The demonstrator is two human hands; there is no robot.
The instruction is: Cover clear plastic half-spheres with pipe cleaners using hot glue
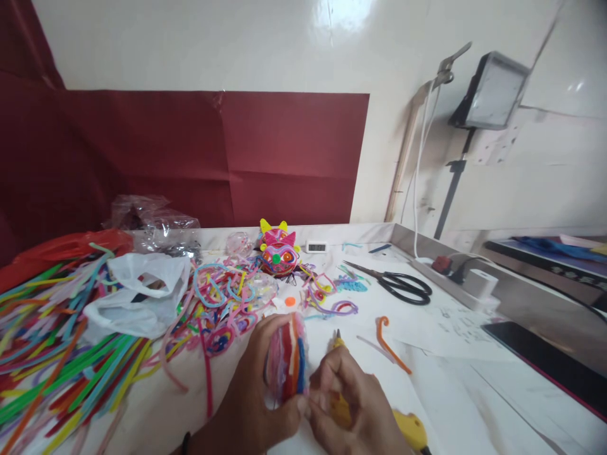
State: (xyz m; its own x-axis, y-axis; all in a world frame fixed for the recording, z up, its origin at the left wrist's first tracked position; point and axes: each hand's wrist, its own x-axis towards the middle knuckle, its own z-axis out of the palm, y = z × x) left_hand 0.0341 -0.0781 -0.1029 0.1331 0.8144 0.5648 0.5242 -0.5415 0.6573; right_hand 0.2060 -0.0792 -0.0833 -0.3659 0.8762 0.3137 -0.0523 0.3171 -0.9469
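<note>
My left hand [253,385] is closed round a small bundle of coloured foam strips [288,357], held upright at the near edge of the white table [441,404]. My right hand [353,401] is curled round a yellow glue gun [411,430], whose tip [337,339] points up beside the bundle. The fingers of both hands meet at the bundle's lower end. A finished pink and yellow quilled figure [279,251] stands behind them on the table.
A heap of coloured strips [52,354] lies at the left with white plastic bags [142,294]. Loose curled strips [227,297] are in the middle. Black scissors [401,284], an orange curled strip [389,341] and paper sheets [450,328] lie at the right. A small digital clock [315,246] stands by the wall.
</note>
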